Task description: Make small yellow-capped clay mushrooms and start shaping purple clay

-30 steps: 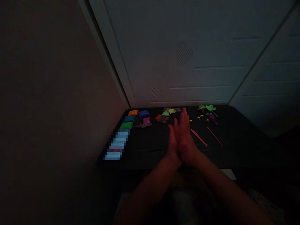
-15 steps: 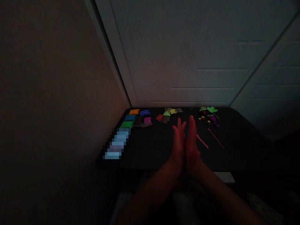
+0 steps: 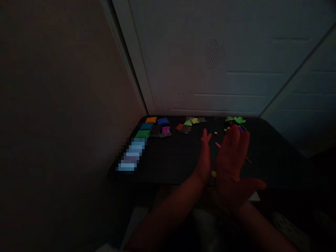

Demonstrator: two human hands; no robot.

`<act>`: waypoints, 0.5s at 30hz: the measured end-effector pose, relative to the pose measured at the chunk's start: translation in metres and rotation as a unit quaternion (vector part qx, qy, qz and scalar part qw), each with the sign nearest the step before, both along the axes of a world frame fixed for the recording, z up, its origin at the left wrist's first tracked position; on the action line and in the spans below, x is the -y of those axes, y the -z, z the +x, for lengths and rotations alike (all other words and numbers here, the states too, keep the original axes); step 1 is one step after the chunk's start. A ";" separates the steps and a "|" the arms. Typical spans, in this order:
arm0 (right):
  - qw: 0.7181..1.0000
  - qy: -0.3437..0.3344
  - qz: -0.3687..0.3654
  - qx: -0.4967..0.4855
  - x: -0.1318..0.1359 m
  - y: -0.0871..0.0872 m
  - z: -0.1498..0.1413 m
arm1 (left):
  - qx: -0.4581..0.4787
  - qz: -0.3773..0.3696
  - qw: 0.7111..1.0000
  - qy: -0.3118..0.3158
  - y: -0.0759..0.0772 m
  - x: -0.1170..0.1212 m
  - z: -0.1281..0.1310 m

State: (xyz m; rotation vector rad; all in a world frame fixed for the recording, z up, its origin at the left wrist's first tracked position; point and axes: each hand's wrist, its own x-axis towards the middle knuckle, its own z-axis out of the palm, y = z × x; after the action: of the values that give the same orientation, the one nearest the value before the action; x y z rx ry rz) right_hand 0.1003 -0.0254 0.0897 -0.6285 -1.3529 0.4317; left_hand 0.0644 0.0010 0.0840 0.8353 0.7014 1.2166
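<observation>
I have a small, pale yellow ball (image 3: 214, 173), roundish and whole, between the lower palms of my left hand (image 3: 205, 161) and right hand (image 3: 231, 166); I can't tell whether it touches both.

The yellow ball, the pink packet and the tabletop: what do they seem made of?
Yellow ball: possibly modelling clay, matte and smoothly rounded. Pink packet: apparently plastic film, clear at its edges. Tabletop: perhaps wood or laminate, dull, with fine parallel lines.
</observation>
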 end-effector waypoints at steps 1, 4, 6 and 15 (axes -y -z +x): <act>1.000 0.007 0.000 0.009 -0.001 0.001 0.001 | -0.005 -0.001 1.000 0.000 0.001 0.001 0.000; 0.999 0.013 0.000 0.037 -0.004 0.005 0.006 | -0.012 0.011 1.000 -0.009 0.007 0.002 0.001; 0.997 0.021 -0.014 0.069 -0.005 0.009 0.008 | -0.007 0.018 1.000 -0.017 0.010 0.001 0.001; 0.993 0.056 -0.043 0.094 -0.002 0.006 -0.006 | 0.008 -0.003 1.000 -0.023 0.012 -0.007 -0.005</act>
State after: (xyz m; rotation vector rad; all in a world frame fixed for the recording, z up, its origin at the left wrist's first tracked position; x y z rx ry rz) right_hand 0.0941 -0.0234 0.0836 -0.8284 -1.4756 0.3483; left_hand 0.0598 0.0077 0.0724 0.8075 0.7135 1.2611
